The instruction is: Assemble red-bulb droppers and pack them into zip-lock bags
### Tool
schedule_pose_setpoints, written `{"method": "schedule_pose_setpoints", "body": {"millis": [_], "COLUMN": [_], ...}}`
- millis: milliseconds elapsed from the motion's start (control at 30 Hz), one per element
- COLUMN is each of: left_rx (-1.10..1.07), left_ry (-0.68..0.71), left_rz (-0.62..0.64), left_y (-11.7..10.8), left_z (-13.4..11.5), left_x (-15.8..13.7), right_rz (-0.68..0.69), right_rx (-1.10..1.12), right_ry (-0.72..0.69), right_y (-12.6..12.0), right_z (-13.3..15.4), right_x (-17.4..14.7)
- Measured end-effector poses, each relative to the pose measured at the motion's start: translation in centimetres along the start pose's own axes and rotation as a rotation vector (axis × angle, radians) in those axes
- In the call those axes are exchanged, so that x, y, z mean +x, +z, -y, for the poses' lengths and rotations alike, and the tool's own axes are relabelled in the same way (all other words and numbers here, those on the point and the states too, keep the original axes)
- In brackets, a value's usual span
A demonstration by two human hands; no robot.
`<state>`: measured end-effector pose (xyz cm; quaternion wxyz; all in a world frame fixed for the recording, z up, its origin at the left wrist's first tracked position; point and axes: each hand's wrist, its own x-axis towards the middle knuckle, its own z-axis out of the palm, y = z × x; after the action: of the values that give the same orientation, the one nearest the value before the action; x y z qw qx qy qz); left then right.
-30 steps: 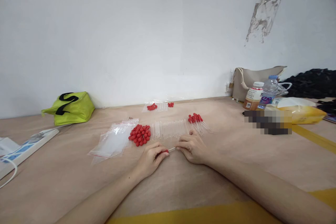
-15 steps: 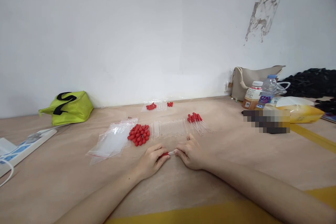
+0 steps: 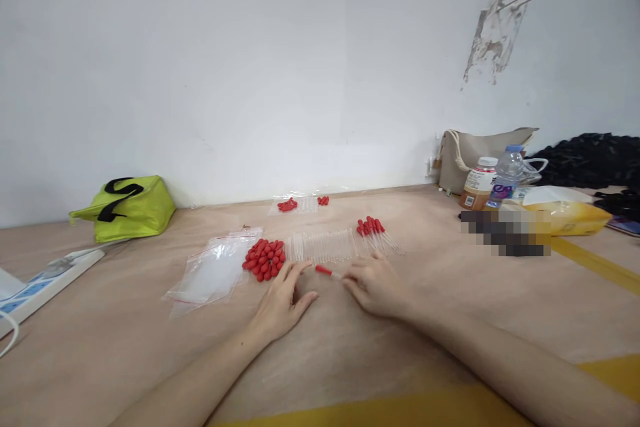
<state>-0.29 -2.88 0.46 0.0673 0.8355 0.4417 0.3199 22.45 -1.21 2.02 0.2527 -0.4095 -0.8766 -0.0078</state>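
Note:
A glass dropper with a red rubber bulb [image 3: 323, 269] is pinched by its clear tube in my right hand [image 3: 376, 285], the bulb pointing left. My left hand [image 3: 283, 301] rests open on the table, thumb and fingers apart, with nothing in it. Just beyond the left fingers lies a heap of loose red rubber bulbs [image 3: 264, 259]. A row of clear glass tubes [image 3: 323, 245] is laid side by side in front of both hands. Past my right hand sits a bunch of droppers with red bulbs fitted [image 3: 371, 225].
Clear zip bags [image 3: 215, 270] lie left of the bulbs. Another bag with red bulbs and tubes [image 3: 300, 205] is near the wall. A green bag [image 3: 135, 208] and a power strip [image 3: 45, 290] are at left; bottles [image 3: 480, 183] and a yellow tissue pack [image 3: 575, 213] at right.
My left hand has let go of the red bulb and opened, moving slightly left. My right hand has drawn the dropper a little away from me and to the right.

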Motion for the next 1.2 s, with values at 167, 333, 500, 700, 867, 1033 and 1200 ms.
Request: {"method": "schedule_pose_setpoints", "body": {"millis": [167,333,500,700,867,1033,1200], "left_rx": [0.0,0.001,-0.004,-0.008,-0.019,-0.029,-0.028], "left_ry": [-0.046,-0.035,-0.037,-0.046,-0.041,-0.039,-0.027], "left_rz": [0.084,0.104,0.106,0.114,0.108,0.105,0.106], "left_y": [0.1,0.1,0.1,0.1,-0.1,-0.1,0.0], "left_z": [0.1,0.1,0.1,0.2,0.0,-0.1,0.2], "left_x": [0.3,0.4,0.3,0.3,0.4,0.4,0.4], "right_rz": [-0.161,-0.228,-0.18,-0.082,-0.114,-0.008,0.159], "right_rx": [0.153,-0.017,-0.137,-0.201,-0.166,-0.206,-0.343], "right_ry": [0.635,0.725,0.688,0.638,0.635,0.599,0.609], "right_y": [-0.9,-0.4,1.5,1.7,1.6,1.7,2.2], "right_z": [-5.7,-8.7,-8.4,-8.2,-7.7,-6.5,-5.7], "right_x": [3.1,4.9,4.8,4.6,4.4,5.4,7.5]}}
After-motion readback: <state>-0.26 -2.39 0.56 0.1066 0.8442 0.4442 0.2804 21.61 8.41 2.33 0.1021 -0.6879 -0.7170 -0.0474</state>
